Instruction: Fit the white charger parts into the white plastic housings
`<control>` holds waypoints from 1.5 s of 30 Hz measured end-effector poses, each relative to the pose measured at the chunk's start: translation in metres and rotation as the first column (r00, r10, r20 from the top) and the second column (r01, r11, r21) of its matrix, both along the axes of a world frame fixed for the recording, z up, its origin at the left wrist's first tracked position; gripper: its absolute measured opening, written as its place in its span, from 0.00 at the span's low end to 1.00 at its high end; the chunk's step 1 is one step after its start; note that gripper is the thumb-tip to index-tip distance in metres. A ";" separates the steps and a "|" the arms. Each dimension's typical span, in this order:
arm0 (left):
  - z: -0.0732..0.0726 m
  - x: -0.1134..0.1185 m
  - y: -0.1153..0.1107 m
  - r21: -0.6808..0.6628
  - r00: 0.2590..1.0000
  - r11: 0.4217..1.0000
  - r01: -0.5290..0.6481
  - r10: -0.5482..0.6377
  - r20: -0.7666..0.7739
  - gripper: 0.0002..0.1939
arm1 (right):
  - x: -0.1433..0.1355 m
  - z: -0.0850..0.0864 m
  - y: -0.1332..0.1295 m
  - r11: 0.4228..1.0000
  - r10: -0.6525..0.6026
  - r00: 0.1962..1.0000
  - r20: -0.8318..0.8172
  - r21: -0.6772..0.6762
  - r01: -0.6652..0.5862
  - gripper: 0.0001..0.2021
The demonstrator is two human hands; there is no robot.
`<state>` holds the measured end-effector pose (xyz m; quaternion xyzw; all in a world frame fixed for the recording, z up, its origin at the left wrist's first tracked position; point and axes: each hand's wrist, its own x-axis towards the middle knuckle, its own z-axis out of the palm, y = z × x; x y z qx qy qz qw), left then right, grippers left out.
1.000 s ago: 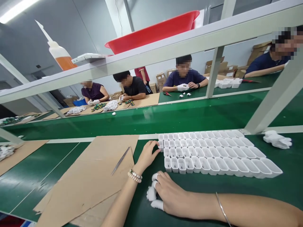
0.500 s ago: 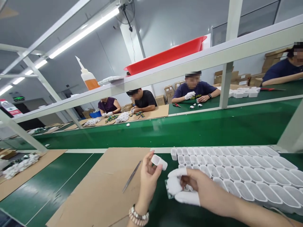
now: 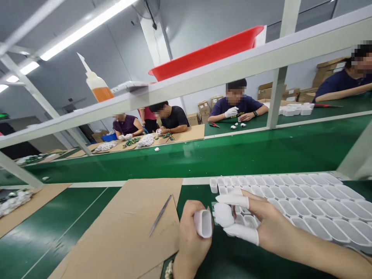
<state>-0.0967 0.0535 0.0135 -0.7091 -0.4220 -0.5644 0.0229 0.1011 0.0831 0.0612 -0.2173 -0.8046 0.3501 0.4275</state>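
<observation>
My left hand [image 3: 193, 240] is wrapped round a small white plastic housing [image 3: 205, 224], its open end turned toward the right. Just to the right, my right hand [image 3: 255, 217], with white finger cots on some fingers, grips a rounded white part attached to a green circuit board [image 3: 214, 213]. The white part [image 3: 223, 215] sits between thumb and fingers, with the board's edge facing the housing. A small gap separates the two pieces. Behind and right of my right hand stand rows of white housings [image 3: 316, 211], openings upward.
Tweezers [image 3: 160, 216] lie on a cardboard sheet [image 3: 124, 224] at the left. A shelf beam [image 3: 203, 83] crosses above, carrying a red tray [image 3: 206, 54] and a bottle of orange liquid [image 3: 100, 87]. Several co-workers sit beyond the green belt [image 3: 232, 155].
My left hand has lowered and turned, so the housing's opening now faces right. My right hand has moved slightly right and up, still holding the white part with its board.
</observation>
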 end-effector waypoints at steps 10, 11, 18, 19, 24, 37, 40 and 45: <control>0.013 0.005 0.002 0.107 0.985 0.994 0.008 0.010 -0.171 0.17 | -0.002 0.004 -0.005 0.977 0.024 0.998 0.058 0.210 -0.036 0.20; 0.013 0.005 0.002 0.107 0.985 0.994 0.004 0.014 -0.172 0.16 | -0.002 0.003 -0.005 0.973 0.032 0.998 0.062 0.225 -0.046 0.20; 0.011 0.004 0.000 0.096 0.973 0.995 0.000 0.023 -0.231 0.20 | -0.002 0.002 -0.007 0.952 0.008 0.990 0.140 0.303 -0.051 0.17; 0.010 0.005 0.000 0.096 0.972 0.995 0.000 0.023 -0.232 0.20 | -0.002 0.003 -0.008 0.952 -0.006 0.987 0.160 0.304 -0.044 0.15; 0.007 0.007 0.002 0.077 0.975 0.996 -0.039 0.054 -0.213 0.20 | -0.003 0.007 -0.012 0.963 -0.041 0.980 0.196 0.269 -0.014 0.07; 0.002 0.011 -0.002 0.040 0.972 0.999 -0.026 0.034 -0.234 0.21 | -0.001 -0.001 -0.017 0.984 -0.085 0.940 0.331 0.175 0.028 0.08; 0.001 0.011 0.000 0.020 0.978 0.999 -0.025 0.028 -0.208 0.22 | -0.002 -0.006 -0.016 0.969 -0.168 0.945 0.280 0.221 0.107 0.21; 0.002 0.010 0.000 -0.022 0.985 0.999 -0.046 0.042 -0.165 0.22 | -0.007 -0.011 -0.015 0.838 -0.305 0.945 0.117 0.504 0.208 0.18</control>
